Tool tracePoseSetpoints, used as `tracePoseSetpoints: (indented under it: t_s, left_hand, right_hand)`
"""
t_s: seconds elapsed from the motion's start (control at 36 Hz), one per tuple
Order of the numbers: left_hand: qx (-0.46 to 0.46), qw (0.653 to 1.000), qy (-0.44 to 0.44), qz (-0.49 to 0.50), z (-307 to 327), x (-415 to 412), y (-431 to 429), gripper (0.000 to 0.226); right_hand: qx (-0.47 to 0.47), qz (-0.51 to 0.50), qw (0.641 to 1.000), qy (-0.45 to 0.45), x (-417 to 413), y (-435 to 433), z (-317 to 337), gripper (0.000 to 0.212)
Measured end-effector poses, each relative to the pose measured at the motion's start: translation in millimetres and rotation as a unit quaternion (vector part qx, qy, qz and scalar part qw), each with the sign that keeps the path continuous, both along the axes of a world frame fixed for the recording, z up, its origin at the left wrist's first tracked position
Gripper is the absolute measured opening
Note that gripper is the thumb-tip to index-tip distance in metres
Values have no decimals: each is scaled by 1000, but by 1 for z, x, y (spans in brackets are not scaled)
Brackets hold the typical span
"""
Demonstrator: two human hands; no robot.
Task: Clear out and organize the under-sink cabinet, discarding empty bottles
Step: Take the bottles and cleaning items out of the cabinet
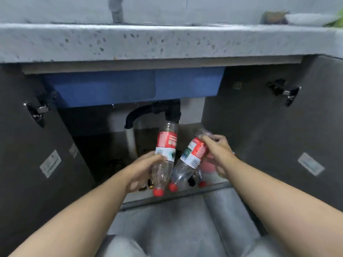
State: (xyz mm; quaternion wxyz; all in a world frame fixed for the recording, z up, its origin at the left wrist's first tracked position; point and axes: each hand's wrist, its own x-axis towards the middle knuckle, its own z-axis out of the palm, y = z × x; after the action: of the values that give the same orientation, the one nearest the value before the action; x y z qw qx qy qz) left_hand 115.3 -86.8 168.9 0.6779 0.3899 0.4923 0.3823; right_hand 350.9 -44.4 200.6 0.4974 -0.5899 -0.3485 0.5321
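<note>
Though capped, both gripped bottles (165, 160) empty

Clear glossy plastic bottles (165, 156) w/ paper-like labels; rough speckled stone counter (130, 43); metal hinges (286, 92)

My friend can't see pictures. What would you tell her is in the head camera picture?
Two bare hands each hold an empty clear plastic bottle with a red label and red cap, caps pointing down, in front of an open under-sink cabinet: the left hand grips one bottle, the right hand the other bottle. Behind them hang a blue sink basin and black drain pipe.
</note>
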Motion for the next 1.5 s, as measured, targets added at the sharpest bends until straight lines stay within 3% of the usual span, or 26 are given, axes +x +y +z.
tracePoseSetpoints:
  t_s: [0.11, 0.25, 0.42, 0.47, 0.53, 0.61, 0.72, 0.81, 0.86, 0.97, 1.08, 1.25, 1.5]
  left_hand:
    - [-14, 990, -83, -114, 19, 37, -27, 60]
    - [-14, 971, -158, -180, 29, 69, -49, 51]
    - [-10, 964, -241, -111, 34, 101, -52, 59]
    - [-11, 968, -236, -89, 29, 109, -48, 60]
    - [-14, 974, -215, -70, 24, 117, -42, 59]
    - [-38, 985, -164, -40, 10, 127, -30, 57]
    - [-69, 995, -69, 4, -16, 134, -18, 53]
    - [-93, 996, -11, 2, -40, 136, -11, 46]
    - [-106, 994, 16, -4, -63, 137, -4, 45]
    - [-122, 989, 87, -17, -115, 134, 11, 47]
    - [-156, 976, 130, -74, -158, 131, 21, 48]
    - [-195, 965, 118, -126, -211, 138, 31, 48]
    - [-243, 954, 81, -154, -274, 151, 32, 46]
  right_hand:
    - [-16, 17, 1000, 15, 9, -21, 17, 53]
    - [-29, 11, 999, 21, 22, -42, 30, 73]
    - [-52, 138, 988, 43, 55, -63, 25, 34]
    - [-61, 215, 974, 40, 69, -67, 18, 37]
    - [-82, 273, 958, 36, 84, -67, 9, 54]
    - [-101, 273, 956, 29, 104, -61, -11, 70]
    - [-126, 209, 967, -67, 128, -54, -53, 52]
    - [-165, 188, 954, -167, 144, -55, -94, 40]
    - [-199, 177, 937, -227, 153, -54, -129, 43]
    - [-243, 176, 883, -361, 165, -49, -199, 72]
    - [-218, 153, 843, -468, 171, -51, -248, 65]
    - [-188, 192, 751, -604, 169, -40, -292, 70]
    - [-180, 234, 637, -712, 184, -20, -351, 78]
